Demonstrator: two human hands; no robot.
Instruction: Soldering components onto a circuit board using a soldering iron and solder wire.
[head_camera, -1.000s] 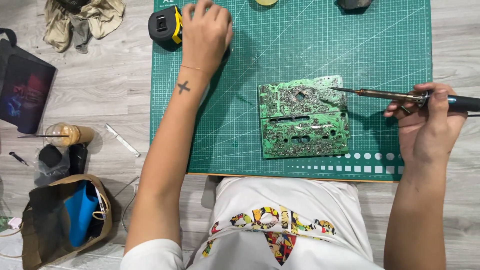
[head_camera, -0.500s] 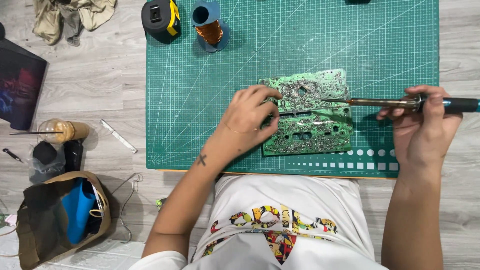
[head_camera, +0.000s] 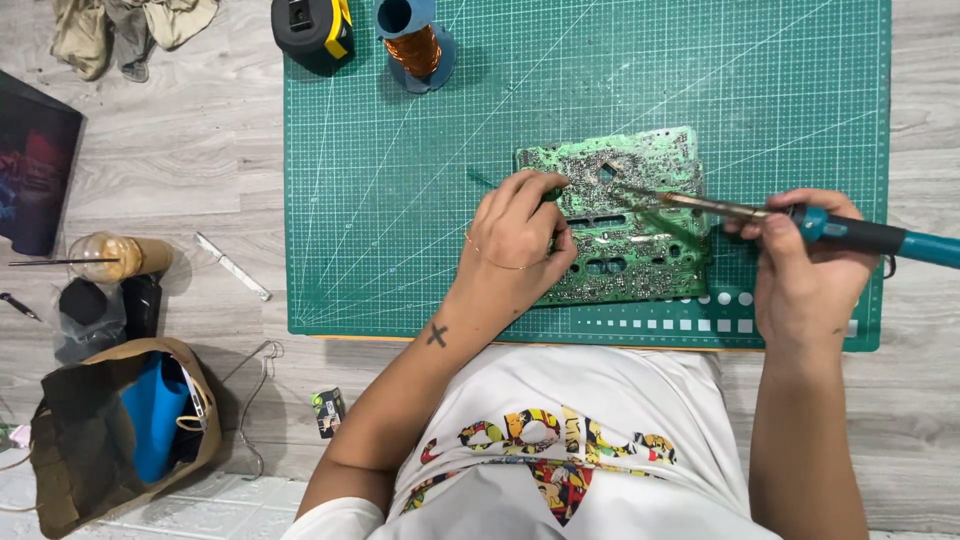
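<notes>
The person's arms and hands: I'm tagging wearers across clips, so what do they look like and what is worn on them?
Both arms are bare to short white sleeves. The left hand has a thin bracelet at the wrist and a small dark cross mark on the forearm. The right hand wears nothing visible.

My left hand (head_camera: 515, 240) has come down from the mat's upper left onto the board (head_camera: 625, 225); the iron (head_camera: 800, 222) tip now touches it.

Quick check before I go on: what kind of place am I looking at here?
Probably an informal home electronics repair spot set up on the floor. A green cutting mat lies on grey floorboards, the right hand holds a soldering iron to a green circuit board, and a copper wire spool stands nearby.
</notes>
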